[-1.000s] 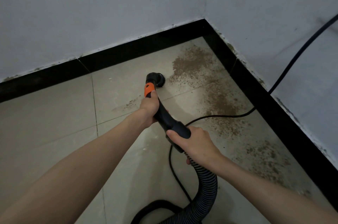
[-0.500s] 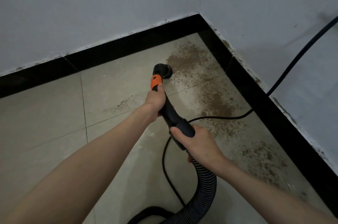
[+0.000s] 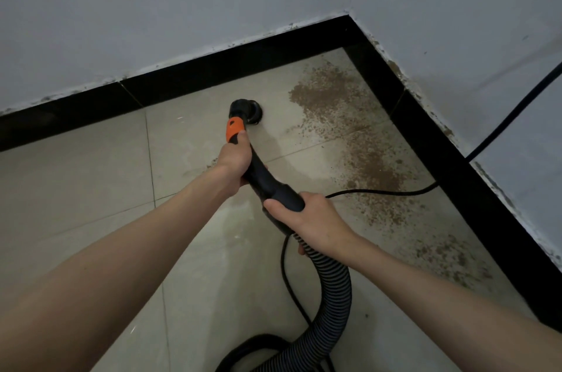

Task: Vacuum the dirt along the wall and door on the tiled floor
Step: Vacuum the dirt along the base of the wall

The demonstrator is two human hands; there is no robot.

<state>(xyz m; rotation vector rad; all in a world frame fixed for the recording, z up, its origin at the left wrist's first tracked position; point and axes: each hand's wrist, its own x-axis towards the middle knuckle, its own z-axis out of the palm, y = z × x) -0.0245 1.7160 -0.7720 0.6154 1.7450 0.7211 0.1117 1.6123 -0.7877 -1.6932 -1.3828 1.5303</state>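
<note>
A black vacuum handle (image 3: 262, 177) with an orange collar (image 3: 234, 129) ends in a round black nozzle (image 3: 248, 109) set on the beige tiled floor (image 3: 91, 189), just left of a brown dirt patch (image 3: 328, 95) in the corner. My left hand (image 3: 235, 163) grips the handle right below the orange collar. My right hand (image 3: 307, 221) grips its lower end where the ribbed hose (image 3: 333, 289) joins. More dirt (image 3: 377, 174) trails along the right wall toward me.
White walls with a black skirting (image 3: 213, 67) meet at a corner at upper right. A thin black cord (image 3: 380, 191) crosses the dirt and climbs the right wall (image 3: 486, 52). The hose loops on the floor at the bottom.
The nozzle has drawn back left from the edge of the dirt patch. Both hands keep their grip on the handle.
</note>
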